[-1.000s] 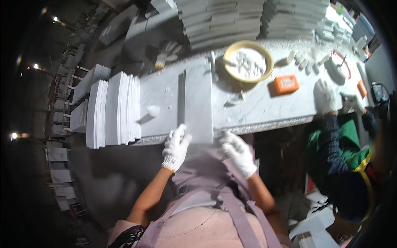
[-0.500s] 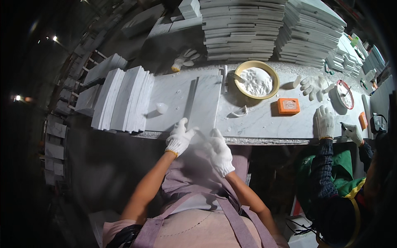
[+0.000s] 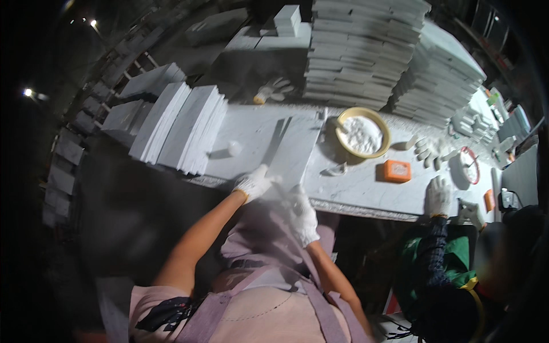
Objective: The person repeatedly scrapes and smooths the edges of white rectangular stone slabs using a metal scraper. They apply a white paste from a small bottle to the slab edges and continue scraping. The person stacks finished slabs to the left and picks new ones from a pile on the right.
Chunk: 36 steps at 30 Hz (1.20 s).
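Observation:
A long pale marble slab (image 3: pixel 293 150) lies on the bench with its near end toward me. My left hand (image 3: pixel 253 184), in a white knit glove, grips the slab's near left corner. At the near end my right hand (image 3: pixel 303 217), gloved the same way, is closed with its fingers curled in. Whatever it holds is hidden by the glove and a haze of pale dust between both hands. A small white lump (image 3: pixel 233 148) sits left of the slab. To its right is a yellow bowl (image 3: pixel 387 143) of white powder.
Upright marble slabs (image 3: pixel 186 128) stand at left, and tall stacks (image 3: pixel 360 51) rise behind. An orange box (image 3: pixel 397 171), a loose glove (image 3: pixel 429 152) and a red-rimmed bowl (image 3: pixel 476 171) lie right. A co-worker's gloved hand (image 3: pixel 439 197) rests on the bench. Another glove (image 3: pixel 274 90) lies beyond the far edge.
The view has tilted and shifted, so the bench sits lower in the picture. Both my hands stay at the slab's near end, and dust still hangs between them.

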Available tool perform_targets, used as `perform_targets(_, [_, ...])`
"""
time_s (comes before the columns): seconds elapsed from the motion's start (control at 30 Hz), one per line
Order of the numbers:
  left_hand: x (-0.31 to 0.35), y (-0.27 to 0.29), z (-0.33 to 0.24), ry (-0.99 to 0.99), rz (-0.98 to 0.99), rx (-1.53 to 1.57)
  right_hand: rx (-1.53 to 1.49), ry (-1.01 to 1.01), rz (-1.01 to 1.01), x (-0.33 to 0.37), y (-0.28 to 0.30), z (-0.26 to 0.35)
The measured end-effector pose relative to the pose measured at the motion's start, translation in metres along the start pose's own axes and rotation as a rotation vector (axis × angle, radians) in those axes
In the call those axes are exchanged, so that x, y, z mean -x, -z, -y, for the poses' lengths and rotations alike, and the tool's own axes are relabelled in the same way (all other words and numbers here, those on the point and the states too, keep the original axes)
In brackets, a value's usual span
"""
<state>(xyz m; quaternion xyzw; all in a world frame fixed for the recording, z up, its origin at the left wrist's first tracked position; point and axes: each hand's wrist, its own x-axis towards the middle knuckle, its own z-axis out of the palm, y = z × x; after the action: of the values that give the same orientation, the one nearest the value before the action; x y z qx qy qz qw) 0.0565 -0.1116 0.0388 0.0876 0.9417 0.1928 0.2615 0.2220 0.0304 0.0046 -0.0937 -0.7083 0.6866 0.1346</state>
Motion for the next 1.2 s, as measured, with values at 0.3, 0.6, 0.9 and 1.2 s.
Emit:
perform_targets(0.3, [0.008, 0.017, -0.003, -0.194, -0.087, 0.212, -0.410, -0.377, 0.012, -0.007, -0.004, 0.000])
perform_targets(0.6, [0.020, 0.030, -0.005, -0.097, 0.086, 0.713, -0.314, -0.397, -0.125, -0.006, -0.023, 0.023])
perform_targets(0.9, [0.074, 0.102, 0.093, -0.056, -0.098, 1.298, -0.377, -0.270, -0.232, 0.013, -0.012, 0.012])
perform_targets(1.2, [0.073, 0.202, 0.154, -0.037, -0.415, 1.331, -0.236, -0.369, -0.115, 0.014, -0.044, -0.005])
